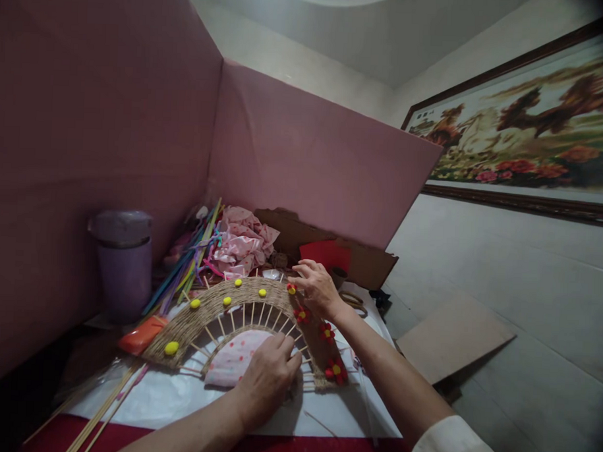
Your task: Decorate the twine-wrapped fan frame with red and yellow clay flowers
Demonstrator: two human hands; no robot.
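A fan-shaped piece of woven twine on thin sticks [212, 318] stands arched on the white sheet. Several yellow dots [194, 304] mark its left and top parts, and red flowers with yellow centres [327, 331] run down its right side. Pink dotted fabric [235, 359] covers its inner half circle. My left hand [269, 380] is closed at the right part of that fabric, its fingertips by the sticks; what they pinch is hidden. My right hand [315, 287] reaches over the upper right of the arch, fingers apart, beside the topmost red flower [292, 289].
A lilac bin [125, 272] stands at the left. Behind the arch lie coloured pipe cleaners [191, 268], crumpled pink fabric [244, 240] and red paper [325, 254]. Scissors [353, 303] rest right of my right hand. An orange packet [142, 336] and wooden sticks [100, 413] are at left.
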